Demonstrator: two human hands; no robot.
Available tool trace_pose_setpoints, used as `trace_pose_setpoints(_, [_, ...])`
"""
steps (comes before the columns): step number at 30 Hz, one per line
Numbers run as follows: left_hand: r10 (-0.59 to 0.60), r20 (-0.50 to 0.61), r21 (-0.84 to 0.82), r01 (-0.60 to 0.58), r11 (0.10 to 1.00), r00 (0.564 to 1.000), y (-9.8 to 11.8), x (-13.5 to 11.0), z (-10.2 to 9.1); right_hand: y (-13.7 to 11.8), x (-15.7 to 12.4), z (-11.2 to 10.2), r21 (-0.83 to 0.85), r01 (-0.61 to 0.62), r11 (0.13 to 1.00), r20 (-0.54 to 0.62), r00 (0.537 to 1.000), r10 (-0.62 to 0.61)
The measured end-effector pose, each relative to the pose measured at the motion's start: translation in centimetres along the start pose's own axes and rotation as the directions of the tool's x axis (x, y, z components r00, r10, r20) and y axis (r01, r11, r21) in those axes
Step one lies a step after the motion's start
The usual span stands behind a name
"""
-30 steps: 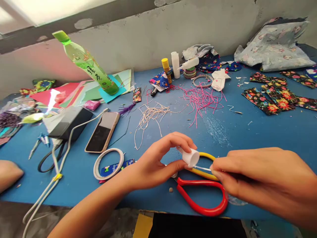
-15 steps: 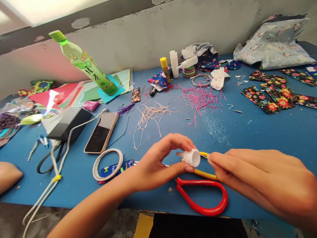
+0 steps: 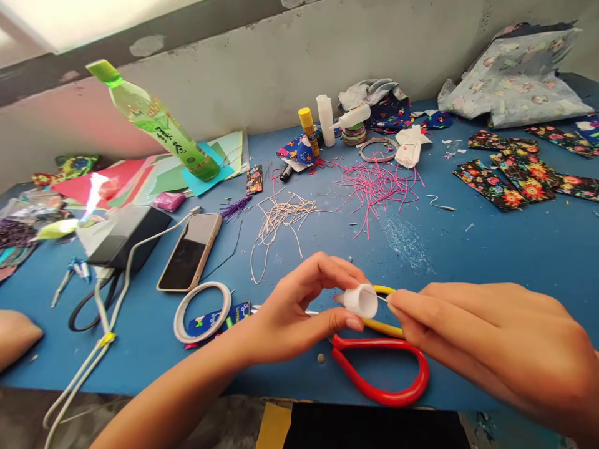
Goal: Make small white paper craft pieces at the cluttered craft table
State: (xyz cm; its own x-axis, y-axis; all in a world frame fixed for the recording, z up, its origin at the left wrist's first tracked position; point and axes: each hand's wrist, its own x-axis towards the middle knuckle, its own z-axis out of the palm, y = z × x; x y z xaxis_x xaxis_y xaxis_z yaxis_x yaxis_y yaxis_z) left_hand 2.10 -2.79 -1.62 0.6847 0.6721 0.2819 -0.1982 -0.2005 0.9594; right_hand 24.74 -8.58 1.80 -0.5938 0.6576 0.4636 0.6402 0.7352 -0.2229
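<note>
Fingers of the left hand (image 3: 290, 318) grip the white nozzle (image 3: 356, 300) between thumb and fingertips, narrow tip toward the palm, open end facing the right fingers. Right hand (image 3: 496, 343): fingertips pinched on a thin rod (image 3: 381, 297), which reaches from them to the nozzle's rim. Whether its end sits inside or only at the edge: cannot tell.

Progress, judged from this view: rod and nozzle meet, so the step looks under way, not finished. Done: nozzle off any bottle, both parts in hand. Outstanding: rod and nozzle not yet parted, nozzle not set down. Inside of the nozzle not legible. Upright bottle (image 3: 326, 120), well beyond the left fingertips, shows no nozzle that can be made out; tilted bottle (image 3: 353, 116) just beside it has a pointed tip.

Surroundings: scissors (image 3: 369, 344) lie below the fingers of both hands, partly hidden. Cream threads (image 3: 285, 218) lie beyond the left fingers, pink threads (image 3: 379, 184) farther off.
</note>
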Motion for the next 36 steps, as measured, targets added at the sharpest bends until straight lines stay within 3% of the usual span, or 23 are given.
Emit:
trace_pose_setpoints(13, [0.017,-0.008,0.005,-0.017,1.0,1.0,-0.01,-0.09,-0.05,-0.17,0.37,-0.13,0.043,-0.033,0.999,-0.025,0.999,0.034])
trace_pose_setpoints(26, [0.034,-0.022,0.04,-0.033,0.999,0.999,-0.14,-0.09,-0.15,-0.33,-0.3,-0.11,0.165,-0.037,0.986,0.075,0.997,0.025])
trace_pose_setpoints(36, [0.044,-0.048,0.077,-0.04,0.996,0.998,0.13,0.1,-0.01,-0.3,0.06,-0.46,-0.022,-0.006,1.0,-0.03,1.0,0.006])
